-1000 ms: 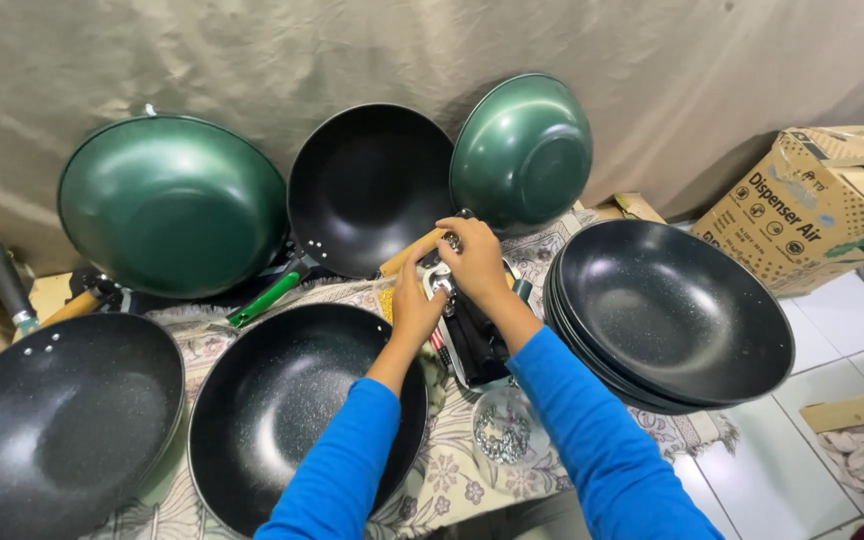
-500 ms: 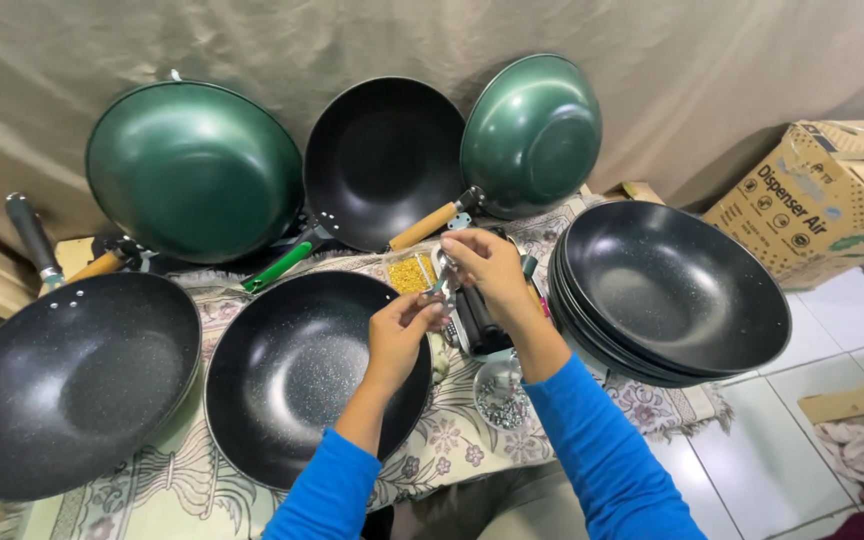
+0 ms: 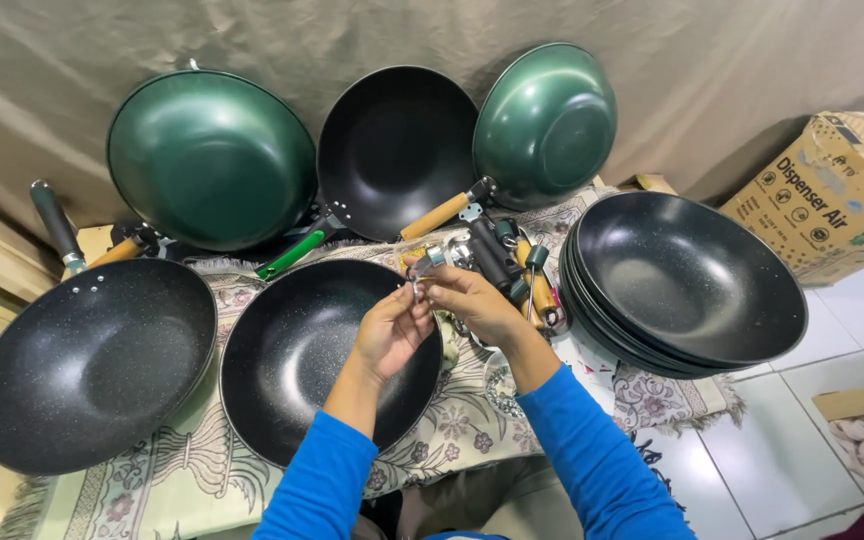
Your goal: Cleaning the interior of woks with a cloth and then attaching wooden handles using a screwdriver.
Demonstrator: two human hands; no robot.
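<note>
Both my hands meet above the right rim of a handleless black wok [image 3: 302, 350] lying on a patterned cloth. My left hand [image 3: 392, 330] and my right hand [image 3: 467, 300] pinch one small silver metal bracket [image 3: 424, 263] between their fingertips. Just beyond the hands lies a pile of loose handles [image 3: 512, 265], black and wooden, with metal fittings. Blue sleeves cover both forearms.
A stack of black woks [image 3: 682, 285] sits at the right. A black wok with a dark handle [image 3: 92, 360] lies at the left. Two green woks [image 3: 212, 160] [image 3: 547, 125] and a black one [image 3: 392, 150] lean on a curtain. A cardboard box [image 3: 832, 195] stands far right on white tiles.
My hands have drawn back from the handle pile toward me, bringing the small metal bracket with them. The view has shifted, so the woks sit further right and lower.
</note>
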